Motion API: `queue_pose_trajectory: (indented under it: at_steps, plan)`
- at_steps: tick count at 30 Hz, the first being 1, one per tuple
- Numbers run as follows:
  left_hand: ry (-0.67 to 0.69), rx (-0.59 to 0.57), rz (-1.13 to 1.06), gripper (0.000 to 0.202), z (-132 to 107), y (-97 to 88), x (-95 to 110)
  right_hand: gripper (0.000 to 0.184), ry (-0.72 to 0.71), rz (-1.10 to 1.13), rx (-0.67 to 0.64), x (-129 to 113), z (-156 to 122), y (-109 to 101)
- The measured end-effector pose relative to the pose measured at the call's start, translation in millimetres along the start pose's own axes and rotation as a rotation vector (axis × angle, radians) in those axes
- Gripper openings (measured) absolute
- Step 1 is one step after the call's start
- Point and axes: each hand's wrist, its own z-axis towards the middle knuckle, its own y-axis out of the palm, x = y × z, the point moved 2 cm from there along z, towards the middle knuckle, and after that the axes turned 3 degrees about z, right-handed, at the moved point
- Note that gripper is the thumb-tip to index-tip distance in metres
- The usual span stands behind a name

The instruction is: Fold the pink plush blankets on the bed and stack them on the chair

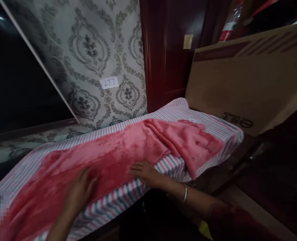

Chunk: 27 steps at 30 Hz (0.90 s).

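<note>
A pink fleece blanket [108, 154] lies in soft folds along a bed covered by a pink, white and grey striped sheet [178, 113]. My left hand [80, 190] rests flat on the blanket near the lower left, its fingers spread and blurred. My right hand [145, 174] lies palm down at the blanket's near edge, with its fingers on the pink fleece and its heel over the striped sheet. A silver bangle [185, 193] circles my right wrist. The far end of the blanket is bunched and hangs over the bed's right side.
Grey damask wallpaper [93, 57] with a white "277" label [109, 82] covers the wall behind. A dark red wooden panel [163, 50] stands beyond the bed, and a large cardboard box [246, 87] leans against the bed's far right end. Dark floor lies below the near edge.
</note>
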Motion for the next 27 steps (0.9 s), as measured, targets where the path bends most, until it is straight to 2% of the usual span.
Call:
queue_pose_trajectory:
  at_steps: [3, 6, 8, 11, 13, 15, 17, 19, 22, 24, 27]
  plan:
    - [0.142, -0.061, -0.046, 0.055, 7, 32.4, 52, 0.040, -0.037, -0.028, 0.101, 5, -18, -20]
    - [0.225, -0.091, -0.025, 0.055, 6, 58.1, 85, 0.038, 0.002, -0.110, 0.353, 29, -54, -62]
    - [0.260, -0.096, 0.009, 0.055, 3, 69.2, 92, 0.037, 0.085, -0.196, 0.546, 53, -87, -99]
    - [0.273, -0.076, 0.039, 0.057, 1, 78.9, 89, 0.034, 0.312, -0.393, 0.883, 93, -143, -158]
    - [0.272, -0.058, 0.036, 0.060, 2, 82.6, 85, 0.042, 0.451, -0.477, 1.058, 118, -177, -190]
    - [0.273, -0.047, 0.033, 0.061, 3, 84.6, 83, 0.056, 0.587, -0.396, 1.176, 142, -202, -210]
    - [0.275, -0.042, 0.030, 0.063, 5, 85.2, 82, 0.065, 0.714, -0.166, 1.196, 163, -216, -221]
    - [0.277, -0.048, 0.026, 0.064, 6, 85.1, 82, 0.067, 0.800, 0.076, 1.154, 176, -218, -227]
    - [0.262, -0.055, 0.023, 0.064, 6, 85.1, 83, 0.063, 0.822, 0.286, 1.123, 179, -206, -235]
    - [0.248, -0.050, 0.029, 0.065, 7, 85.8, 83, 0.056, 0.782, 0.318, 1.095, 173, -191, -241]
    - [0.252, -0.042, 0.039, 0.066, 8, 88.2, 82, 0.042, 0.689, 0.165, 1.020, 152, -163, -241]
